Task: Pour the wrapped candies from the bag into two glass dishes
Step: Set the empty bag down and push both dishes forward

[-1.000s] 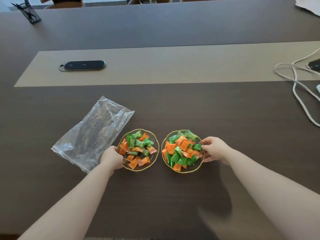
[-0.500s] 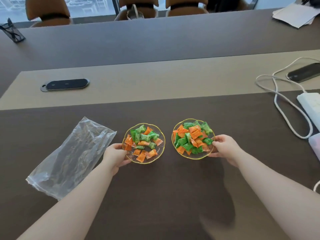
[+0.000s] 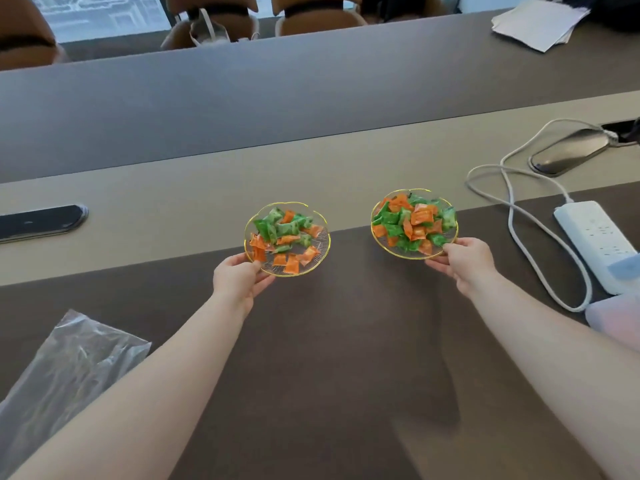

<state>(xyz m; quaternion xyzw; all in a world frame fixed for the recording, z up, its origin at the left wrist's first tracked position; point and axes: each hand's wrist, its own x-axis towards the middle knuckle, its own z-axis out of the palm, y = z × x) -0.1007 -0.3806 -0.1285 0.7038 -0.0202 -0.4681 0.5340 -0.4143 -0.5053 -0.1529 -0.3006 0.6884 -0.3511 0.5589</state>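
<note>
Two glass dishes are pinched at their near rims: the left dish [image 3: 320, 237] by the left hand [image 3: 239, 277], the right dish [image 3: 381, 239] by the right hand [image 3: 467, 259]. Orange and green candies [image 3: 412, 221] are heaped beyond the fingers [image 3: 258, 266]. The empty bag [image 3: 65, 362] lies flat on the surface [image 3: 329, 341], left of the left hand.

The bag [image 3: 65, 368] runs off the left edge. My fingertips vanish under both dishes. A pale box [image 3: 614, 315] is clipped at the right edge, unidentifiable.
</note>
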